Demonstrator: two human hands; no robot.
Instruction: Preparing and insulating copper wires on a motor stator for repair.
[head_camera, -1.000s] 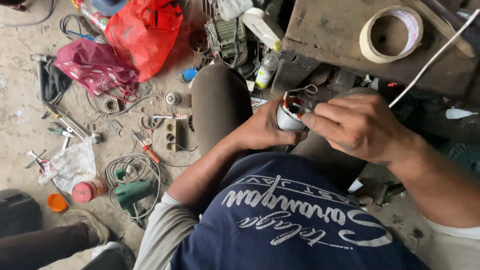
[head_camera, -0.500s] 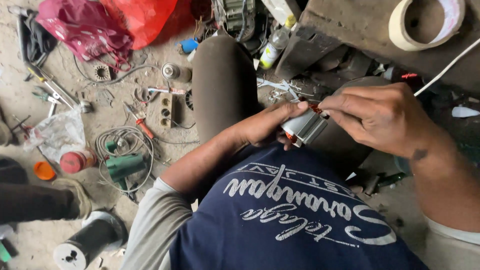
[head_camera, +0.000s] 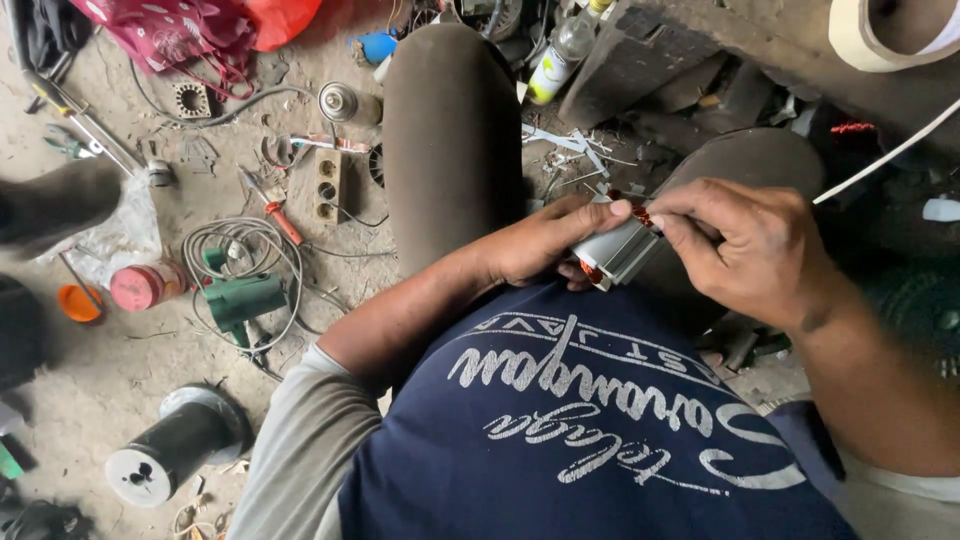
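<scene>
Floor: I sit on a dusty concrete floor (head_camera: 150, 370) strewn with tools and loose parts.
Knees: my left knee (head_camera: 450, 140) rises at the centre, with my right knee (head_camera: 750, 165) beside it, both in dark trousers.
Bags: a red plastic bag (head_camera: 285, 15) and a pink patterned bag (head_camera: 170, 30) lie at the top edge.
Spool: a dark spool (head_camera: 170, 445) with a white end lies on its side at lower left.
Tape: a roll of pale tape (head_camera: 885, 35) rests on a dark bench at upper right.
Right hand: my right hand (head_camera: 745, 250) is curled, its thumb and forefinger pinched at the upper end of the motor core.
Left hand: my left hand (head_camera: 545, 245) grips the motor core from the side, thumb along its top.
Drill: a green power tool (head_camera: 240, 298) lies inside a loop of grey cable (head_camera: 235, 240).
Motor core: the small grey metal motor core (head_camera: 618, 250), copper winding showing at both ends, sits tilted between my hands, above my lap and between my knees.
Bottle: a clear bottle (head_camera: 555, 60) with a yellow label lies near the bench.
Jar: a pink round container (head_camera: 140, 287) is left of the drill.
Screwdriver: a red-handled screwdriver (head_camera: 275, 215) lies beside a tan socket strip (head_camera: 328, 185).
</scene>
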